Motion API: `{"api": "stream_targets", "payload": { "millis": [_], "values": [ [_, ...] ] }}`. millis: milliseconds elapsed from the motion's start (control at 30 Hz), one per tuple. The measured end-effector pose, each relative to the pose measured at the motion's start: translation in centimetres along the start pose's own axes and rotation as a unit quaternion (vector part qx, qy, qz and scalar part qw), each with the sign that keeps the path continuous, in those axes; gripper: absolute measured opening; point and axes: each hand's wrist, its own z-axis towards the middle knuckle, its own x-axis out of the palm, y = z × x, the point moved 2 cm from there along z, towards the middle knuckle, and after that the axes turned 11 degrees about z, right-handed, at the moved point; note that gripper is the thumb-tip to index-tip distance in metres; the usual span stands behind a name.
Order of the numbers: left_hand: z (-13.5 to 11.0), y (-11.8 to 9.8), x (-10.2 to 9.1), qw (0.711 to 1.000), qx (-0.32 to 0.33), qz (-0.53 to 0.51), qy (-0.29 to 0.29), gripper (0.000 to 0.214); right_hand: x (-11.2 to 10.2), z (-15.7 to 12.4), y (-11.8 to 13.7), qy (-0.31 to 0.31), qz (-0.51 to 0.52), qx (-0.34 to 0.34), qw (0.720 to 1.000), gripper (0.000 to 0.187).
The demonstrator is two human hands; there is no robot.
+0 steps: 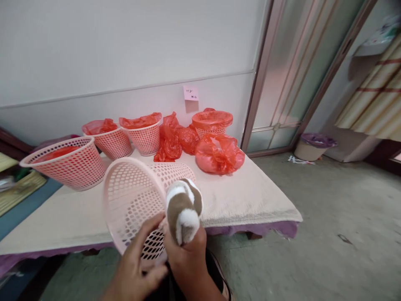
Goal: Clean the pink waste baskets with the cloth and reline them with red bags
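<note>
Plush in right hand, basket beside left hand

Pink note on the wall — handwriting too small to read.

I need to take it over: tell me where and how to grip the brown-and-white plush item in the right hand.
Take the plush item by its rounded upper end, probably from above and the right: that end stands clear of the right hand wrapped below, while the pink perforated plastic basket crowds its left.
</note>
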Motion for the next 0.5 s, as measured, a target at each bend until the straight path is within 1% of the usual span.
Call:
{"api": "stream_targets", "payload": {
  "millis": [33, 67, 100, 133, 200, 267, 300, 367, 433, 500],
  "values": [
    [-1.1, 1.3, 0.1, 0.993, 0.032, 0.105, 0.031, 0.073, -0.2, 0.3, 0.3, -0.009, 0.023, 0.036, 0.999, 0.007],
    [-2.0, 2.5, 0.3, 0.978, 0.078, 0.187, 0.054, 0.075, -0.3, 0.6, 0.6, -0.013, 0.044, 0.068, 0.997, 0.008],
    [-2.6, 3.7, 0.2, 0.962, 0.104, 0.245, 0.056, 0.066, -0.3, 0.7, 0.9, -0.010, 0.064, 0.092, 0.994, 0.011],
    [-3.0, 4.7, 0.1, 0.946, 0.145, 0.287, 0.039, 0.056, -0.3, 0.7, 1.2, -0.002, 0.081, 0.108, 0.991, 0.013],
    [-3.3, 5.6, -0.4, 0.917, 0.212, 0.337, -0.001, 0.048, -0.2, 0.7, 1.3, 0.020, 0.105, 0.108, 0.988, 0.011],
    [-3.0, 5.3, -1.1, 0.904, 0.252, 0.344, -0.021, 0.050, -0.3, 0.8, 0.7, 0.035, 0.108, 0.086, 0.990, 0.006],
    [-2.8, 4.6, -1.5, 0.907, 0.255, 0.333, -0.024, 0.051, -0.7, 1.1, -0.1, 0.035, 0.097, 0.075, 0.992, 0.010],
    [-2.4, 3.0, -2.1, 0.928, 0.225, 0.293, -0.038, 0.048, -1.9, 2.0, -2.1, 0.010, 0.050, 0.060, 0.997, 0.020],
    [-2.2, 1.3, -2.4, 0.953, 0.157, 0.248, -0.077, 0.039, -3.4, 3.3, -4.4, -0.043, -0.026, 0.057, 0.997, 0.025],
    [-2.1, 0.2, -2.3, 0.966, 0.096, 0.212, -0.114, 0.031, -4.6, 4.1, -6.0, -0.091, -0.095, 0.062, 0.989, 0.025]
  ]
}}
